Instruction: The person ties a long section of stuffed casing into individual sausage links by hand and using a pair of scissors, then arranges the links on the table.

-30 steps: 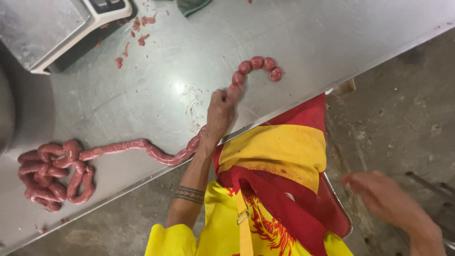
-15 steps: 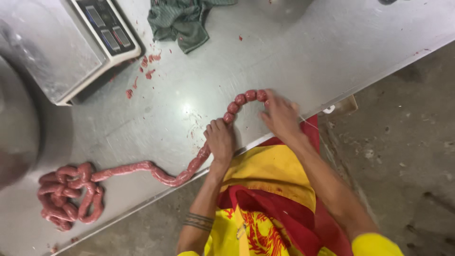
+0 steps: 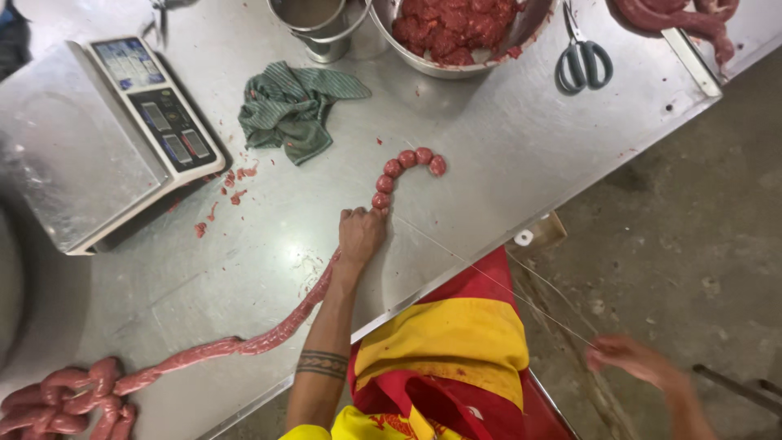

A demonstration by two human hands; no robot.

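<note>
On the steel table (image 3: 489,147), my left hand (image 3: 360,235) fingers pinch the soft, slippery sausage rope (image 3: 277,330) just below its tied links; right hand (image 3: 639,363) blurred, apparently pulling taut thread; handle gently at constrictions

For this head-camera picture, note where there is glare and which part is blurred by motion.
Head view: overhead light glares off the steel table beside the left hand, which is sharp on the sausage string; the right hand, off the table, is smeared by motion.
</note>
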